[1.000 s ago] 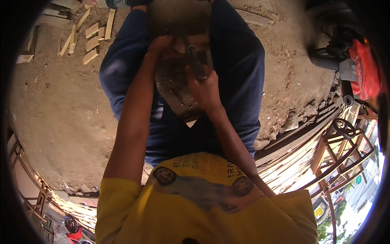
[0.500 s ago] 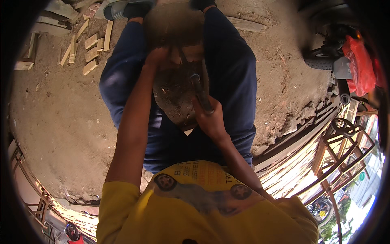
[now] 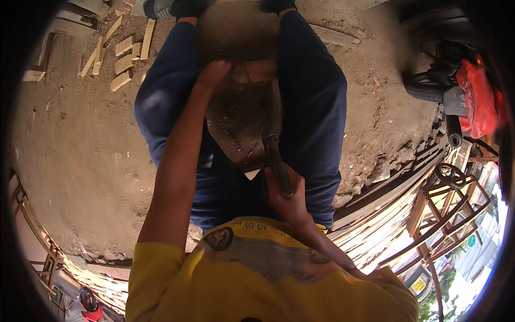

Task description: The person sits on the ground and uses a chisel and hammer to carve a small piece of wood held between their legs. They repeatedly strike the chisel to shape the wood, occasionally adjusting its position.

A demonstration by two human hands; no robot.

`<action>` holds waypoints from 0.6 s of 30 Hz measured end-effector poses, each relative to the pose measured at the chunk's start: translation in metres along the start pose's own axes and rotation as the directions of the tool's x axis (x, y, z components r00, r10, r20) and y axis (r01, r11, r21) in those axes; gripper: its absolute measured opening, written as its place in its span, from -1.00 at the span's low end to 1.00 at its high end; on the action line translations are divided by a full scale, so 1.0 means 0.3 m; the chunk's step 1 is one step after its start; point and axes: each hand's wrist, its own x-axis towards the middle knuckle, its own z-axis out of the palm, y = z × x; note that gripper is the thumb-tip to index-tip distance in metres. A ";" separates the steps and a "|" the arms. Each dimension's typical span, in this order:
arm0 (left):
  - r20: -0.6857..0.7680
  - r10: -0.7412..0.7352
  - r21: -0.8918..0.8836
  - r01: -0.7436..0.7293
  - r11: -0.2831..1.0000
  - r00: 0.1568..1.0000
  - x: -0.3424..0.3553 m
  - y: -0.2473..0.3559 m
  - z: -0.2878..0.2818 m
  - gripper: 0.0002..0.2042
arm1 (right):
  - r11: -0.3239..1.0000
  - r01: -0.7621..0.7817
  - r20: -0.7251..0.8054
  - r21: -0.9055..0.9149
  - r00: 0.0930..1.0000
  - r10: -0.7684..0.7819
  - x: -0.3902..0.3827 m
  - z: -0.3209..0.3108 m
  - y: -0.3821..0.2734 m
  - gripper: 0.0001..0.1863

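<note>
Between my knees lies a brown piece of wood [image 3: 261,71]. My left hand [image 3: 216,74] is closed at its left end, though the fingers are partly in shadow. In front of my belly my right hand [image 3: 287,194] is wrapped round a dark-handled tool [image 3: 277,165]. Its front part fades into the dark ground, so I cannot make out its exact kind. The tool is apart from the wood, on the near side of it.
Several short cut wood blocks [image 3: 123,64] and strips lie on the dirt floor at far left. A wheel [image 3: 424,86] and a red plastic bag [image 3: 477,99] are at right. Long boards [image 3: 391,231] and a wooden frame [image 3: 450,209] stand at lower right.
My right hand has drawn the tool back toward my body, away from the wood. Its long front part showed over the wood before. My left hand stays by the wood.
</note>
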 end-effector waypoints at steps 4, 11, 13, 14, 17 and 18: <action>-0.019 0.030 -0.134 -0.033 0.990 0.999 -0.002 0.004 -0.001 -0.12 | 0.985 -0.140 0.018 0.102 0.990 0.139 0.273 0.068 0.002 -0.83; -0.072 0.122 -0.073 -0.127 0.989 0.990 0.008 -0.054 0.057 -0.10 | 0.997 -0.079 -0.003 0.021 0.997 0.079 0.005 -0.015 -0.039 -0.82; -0.081 0.119 0.006 -0.119 0.993 0.990 0.009 -0.060 0.075 -0.07 | 0.999 -0.052 0.016 -0.009 0.999 0.052 0.013 0.003 -0.022 -0.83; -0.078 0.100 -0.027 -0.102 0.994 0.992 0.001 -0.038 0.075 -0.10 | 0.999 -0.039 0.014 -0.038 0.999 0.040 0.028 0.007 -0.017 -0.83; -0.042 0.030 -0.095 -0.034 0.995 0.999 -0.011 -0.006 0.014 -0.13 | 0.999 -0.031 0.048 0.016 0.998 0.031 0.241 0.080 0.012 -0.84; 0.010 0.021 -0.099 -0.020 0.995 1.000 -0.005 -0.006 0.002 -0.13 | 0.998 -0.047 0.034 0.034 0.998 0.045 0.278 0.096 0.012 -0.83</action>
